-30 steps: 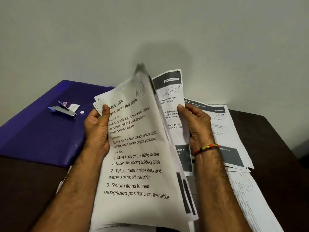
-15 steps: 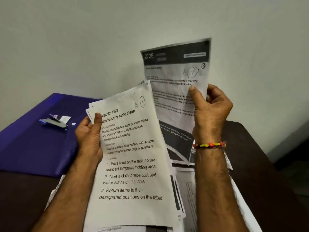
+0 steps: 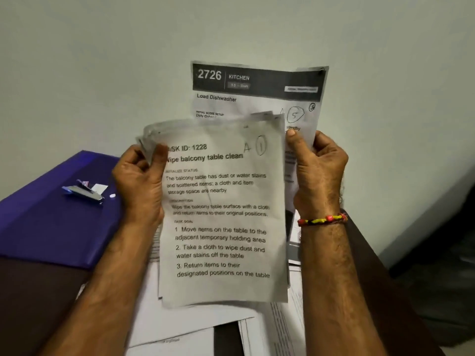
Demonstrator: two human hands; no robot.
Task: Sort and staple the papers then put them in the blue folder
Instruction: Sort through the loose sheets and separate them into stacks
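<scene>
Front sheet (image 3: 223, 214) hides most of the rear sheet (image 3: 257, 98); stapler (image 3: 82, 191) blurred

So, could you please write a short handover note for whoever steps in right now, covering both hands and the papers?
Left hand grips the sorted stack, top sheet marked A1.
Right hand pinches the sheet marked A5, raised behind the stack.
Blue folder lies at the left on the table, the stapler resting on it.
More loose papers lie on the table below the hands.
Done: part of the sorting.
Left: finish sorting, staple, put the papers into the folder.
</scene>
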